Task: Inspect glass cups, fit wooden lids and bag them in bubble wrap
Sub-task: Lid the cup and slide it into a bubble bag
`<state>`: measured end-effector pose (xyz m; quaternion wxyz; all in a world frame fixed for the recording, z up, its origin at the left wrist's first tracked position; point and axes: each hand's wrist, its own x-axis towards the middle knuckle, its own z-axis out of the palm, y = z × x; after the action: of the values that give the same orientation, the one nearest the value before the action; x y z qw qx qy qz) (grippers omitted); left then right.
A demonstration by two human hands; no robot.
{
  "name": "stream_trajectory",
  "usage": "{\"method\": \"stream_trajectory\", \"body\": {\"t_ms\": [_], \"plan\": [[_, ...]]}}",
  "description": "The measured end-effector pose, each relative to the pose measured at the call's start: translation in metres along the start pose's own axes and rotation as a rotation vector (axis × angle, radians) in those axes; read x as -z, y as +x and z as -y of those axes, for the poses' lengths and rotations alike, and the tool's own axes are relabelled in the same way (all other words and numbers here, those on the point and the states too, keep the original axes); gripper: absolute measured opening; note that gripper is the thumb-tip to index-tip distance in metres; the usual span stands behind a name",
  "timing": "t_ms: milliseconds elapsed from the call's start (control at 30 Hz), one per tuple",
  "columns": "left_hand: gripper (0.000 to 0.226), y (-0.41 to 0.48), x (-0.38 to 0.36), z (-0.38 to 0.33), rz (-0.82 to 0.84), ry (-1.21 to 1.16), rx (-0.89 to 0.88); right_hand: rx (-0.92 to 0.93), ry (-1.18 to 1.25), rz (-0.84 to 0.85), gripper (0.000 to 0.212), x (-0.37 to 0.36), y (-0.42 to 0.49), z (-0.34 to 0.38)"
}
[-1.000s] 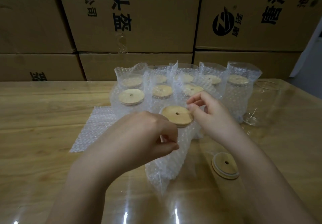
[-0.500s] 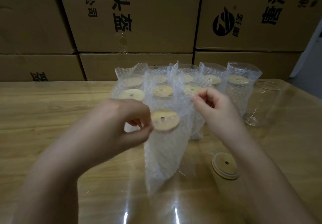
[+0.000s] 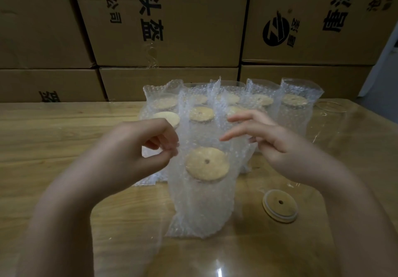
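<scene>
Your left hand (image 3: 133, 156) pinches the bubble-wrap bag (image 3: 200, 212) at its rim. Inside the bag, toward the worktop's (image 3: 43, 147) near edge, only the wooden lid (image 3: 206, 163) shows clearly. Your right hand (image 3: 275, 145) touches the rim with straight fingers; its thumb is veiled, so its grip is indeterminate.

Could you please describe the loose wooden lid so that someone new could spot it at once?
On the wooden table, look right of the bubble-wrapped cup nearest the camera. The loose lid lies flat there. Unlike the other lids, it sits on no cup and is unwrapped.
</scene>
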<state>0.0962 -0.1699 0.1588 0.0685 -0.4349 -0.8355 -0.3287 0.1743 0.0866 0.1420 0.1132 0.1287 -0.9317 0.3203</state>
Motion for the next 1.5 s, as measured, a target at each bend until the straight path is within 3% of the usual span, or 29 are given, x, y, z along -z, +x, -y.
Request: {"method": "stream_trajectory", "body": {"t_ms": [133, 200, 367, 667, 867, 1067, 1233, 1367, 1500], "plan": [[0.017, 0.001, -0.001, 0.000, 0.033, 0.039, -0.013, -0.011, -0.041, -0.027, 0.018, 0.002, 0.001, -0.007], [0.014, 0.001, -0.001, 0.002, 0.032, 0.065, -0.014, -0.046, -0.059, -0.028, 0.009, 0.005, 0.001, -0.010], [0.011, 0.004, -0.003, 0.006, -0.006, 0.014, 0.038, -0.100, -0.008, -0.083, 0.023, 0.010, -0.001, -0.013], [0.012, 0.015, -0.014, 0.016, -0.299, 0.143, 0.026, 0.066, -0.263, -0.452, 0.009, 0.005, 0.005, -0.011], [0.011, 0.019, -0.023, 0.020, -0.289, 0.132, 0.050, -0.020, -0.193, -0.345, 0.011, 0.009, 0.002, -0.013], [0.015, 0.017, -0.026, 0.018, -0.067, 0.003, 0.087, -0.107, -0.147, -0.241, 0.013, 0.017, -0.004, -0.013], [0.030, 0.022, -0.032, 0.015, -0.113, 0.024, 0.029, -0.096, -0.129, -0.190, 0.013, 0.016, -0.004, -0.015], [0.026, 0.023, -0.032, 0.016, -0.151, 0.055, 0.004, -0.124, -0.111, -0.091, 0.039, 0.015, -0.003, -0.016], [0.005, 0.022, -0.030, 0.018, -0.203, 0.044, -0.003, -0.113, -0.156, -0.211, 0.023, 0.015, -0.002, -0.016]]}}
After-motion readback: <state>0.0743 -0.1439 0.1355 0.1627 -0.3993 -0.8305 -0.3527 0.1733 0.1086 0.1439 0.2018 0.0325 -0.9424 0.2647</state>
